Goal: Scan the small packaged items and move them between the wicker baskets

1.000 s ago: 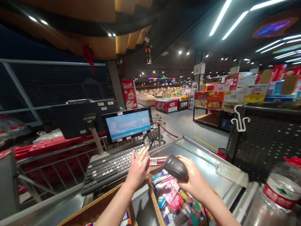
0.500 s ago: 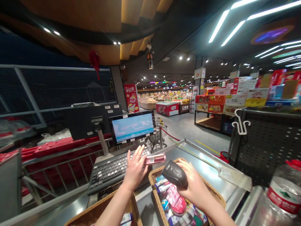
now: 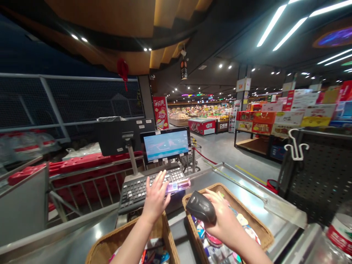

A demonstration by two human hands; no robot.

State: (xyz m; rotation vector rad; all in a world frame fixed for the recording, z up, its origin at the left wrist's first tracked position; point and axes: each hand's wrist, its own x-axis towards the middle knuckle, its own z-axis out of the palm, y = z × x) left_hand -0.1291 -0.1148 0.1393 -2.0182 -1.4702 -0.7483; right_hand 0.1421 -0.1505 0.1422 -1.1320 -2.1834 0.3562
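In the head view, I'm seeing my left hand [image 3: 156, 198] spreading its fingers above the keyboard [image 3: 137, 192], a pink packet [image 3: 178, 185] at its thumb, grip unclear. My right hand [image 3: 221, 222] is clutching a black handheld scanner [image 3: 200, 207] over a wicker basket [image 3: 233, 194]. A loose pinch risks dropping the packet onto the keys.

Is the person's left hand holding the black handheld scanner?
No, the right hand holds the black handheld scanner, above the wicker basket.

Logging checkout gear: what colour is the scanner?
Dark grey to black, the scanner shows best in the head view.
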